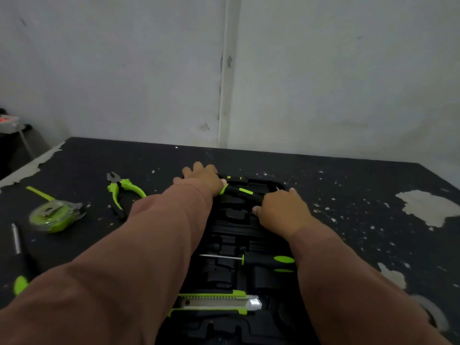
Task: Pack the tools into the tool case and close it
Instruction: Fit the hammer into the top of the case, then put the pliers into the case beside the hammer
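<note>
The black tool case [231, 327] lies open in front of me. A black-and-green tool handle [245, 191] lies across its far end. My left hand [202, 178] presses on the left end of that handle. My right hand [281, 210] is curled over its right end. Inside the case a screwdriver [251, 258] lies in the middle. A green utility knife [214, 302] rests nearer to me. Outside the case, on the left, lie green pliers [119, 191], a green tape measure [53, 216] and another screwdriver [17, 247].
The black tabletop [361, 195] is flecked with white chips, and its covering is torn at the right [428, 207]. A grey wall stands just behind the table's far edge. A roll of clear tape [433, 314] lies at the near right.
</note>
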Tool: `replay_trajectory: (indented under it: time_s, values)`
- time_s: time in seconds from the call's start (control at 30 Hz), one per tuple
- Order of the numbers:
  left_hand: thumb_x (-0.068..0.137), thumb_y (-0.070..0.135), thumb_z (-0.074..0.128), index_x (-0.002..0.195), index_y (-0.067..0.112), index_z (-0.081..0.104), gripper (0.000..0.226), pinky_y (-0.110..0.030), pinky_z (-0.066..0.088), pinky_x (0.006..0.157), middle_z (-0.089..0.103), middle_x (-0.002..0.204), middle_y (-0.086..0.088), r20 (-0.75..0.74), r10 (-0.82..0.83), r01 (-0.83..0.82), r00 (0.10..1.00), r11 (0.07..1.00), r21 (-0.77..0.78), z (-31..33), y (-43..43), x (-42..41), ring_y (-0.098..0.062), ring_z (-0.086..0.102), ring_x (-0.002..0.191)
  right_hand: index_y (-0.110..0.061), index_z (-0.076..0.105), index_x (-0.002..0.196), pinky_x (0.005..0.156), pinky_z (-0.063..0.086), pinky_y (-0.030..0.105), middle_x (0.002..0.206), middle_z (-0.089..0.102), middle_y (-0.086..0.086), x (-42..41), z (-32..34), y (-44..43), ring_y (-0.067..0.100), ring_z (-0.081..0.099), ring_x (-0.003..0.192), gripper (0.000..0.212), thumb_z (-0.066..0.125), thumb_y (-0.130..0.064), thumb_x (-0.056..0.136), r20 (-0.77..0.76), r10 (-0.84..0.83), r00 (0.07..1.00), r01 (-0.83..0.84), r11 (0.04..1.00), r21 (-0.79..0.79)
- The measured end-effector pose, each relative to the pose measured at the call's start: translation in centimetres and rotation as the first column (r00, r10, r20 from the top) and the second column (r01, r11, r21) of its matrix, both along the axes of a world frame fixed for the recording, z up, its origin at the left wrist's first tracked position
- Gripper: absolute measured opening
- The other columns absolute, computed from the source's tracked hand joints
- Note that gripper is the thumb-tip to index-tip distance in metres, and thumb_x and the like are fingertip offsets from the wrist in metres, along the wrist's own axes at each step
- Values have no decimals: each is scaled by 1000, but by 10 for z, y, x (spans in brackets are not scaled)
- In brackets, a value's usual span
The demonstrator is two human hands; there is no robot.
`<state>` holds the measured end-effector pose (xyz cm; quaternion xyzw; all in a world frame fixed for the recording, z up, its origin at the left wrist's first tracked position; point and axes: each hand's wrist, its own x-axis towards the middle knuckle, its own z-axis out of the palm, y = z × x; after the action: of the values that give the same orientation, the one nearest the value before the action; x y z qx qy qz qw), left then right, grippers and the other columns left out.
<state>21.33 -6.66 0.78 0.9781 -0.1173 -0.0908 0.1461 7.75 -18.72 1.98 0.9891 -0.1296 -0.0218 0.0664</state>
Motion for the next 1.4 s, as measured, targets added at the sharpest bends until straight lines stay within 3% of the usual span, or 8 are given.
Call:
replay_trajectory:
  time_s: [0.2,0.43,0.57,0.7,0.83,1.03,1.23,1.4]
  values:
    - [89,52,35,135,31,39,50,-52,20,106,30,146,-5,36,-14,14,999,1000,-20,-2,5,-11,-36,21,135,-11,43,129,101,34,45,138,39,17,-8,-18,0,33,41,124,42,29,-35,97,-6,-41,999,42,997,58]
    - [93,46,36,141,26,33,53,-62,5,112,24,154,-5,21,8,-7,1000,999,-45,4,4,-25,-35,7,144,-20,47,128,102,29,51,130,44,11,-15,-14,6,33,37,123,38,25,-28,98,-40,-16,999,17,1000,11]
    - [91,33,48,140,22,36,52,-54,2,117,33,149,-6,135,-74,99,988,976,-193,16,19,-42,-27,20,143,-20,42,131,109,25,51,142,32,12,-21,-6,9,35,28,132,35,29,-27,100,-64,-30,997,34,998,61]
    - [91,30,51,134,24,45,43,-43,17,118,39,143,-3,137,-31,92,990,881,-465,21,60,-65,-24,37,134,-16,41,132,111,23,47,152,23,12,-16,8,24,30,27,137,43,38,-36,94,-68,-170,983,182,950,255]
    - [90,28,55,123,22,57,34,-35,41,103,48,133,-5,73,94,-28,993,782,-623,17,116,-68,-27,52,119,-13,50,129,107,31,36,142,43,12,-1,31,72,29,39,132,44,49,-34,90,47,-9,999,-9,934,357]
    - [87,17,54,116,20,62,30,-39,42,101,51,128,-14,-10,373,-276,928,667,-692,-11,172,-52,-31,54,113,-16,52,131,103,34,24,140,51,7,33,35,153,23,44,129,45,54,-29,88,22,252,968,-233,858,457]
    - [85,13,52,118,19,57,34,-46,50,93,49,128,-14,-304,432,-457,849,310,-834,-28,176,-30,-32,58,102,-10,54,119,93,45,35,124,56,18,79,12,191,35,52,115,37,55,-20,84,43,240,970,-233,860,454]
    - [84,11,50,124,20,52,40,-40,50,92,48,131,-10,-363,404,-479,839,235,-846,-34,173,-20,-30,57,105,-5,32,138,97,39,39,135,47,22,109,-13,206,37,43,124,50,47,-15,90,41,143,989,-146,871,469]
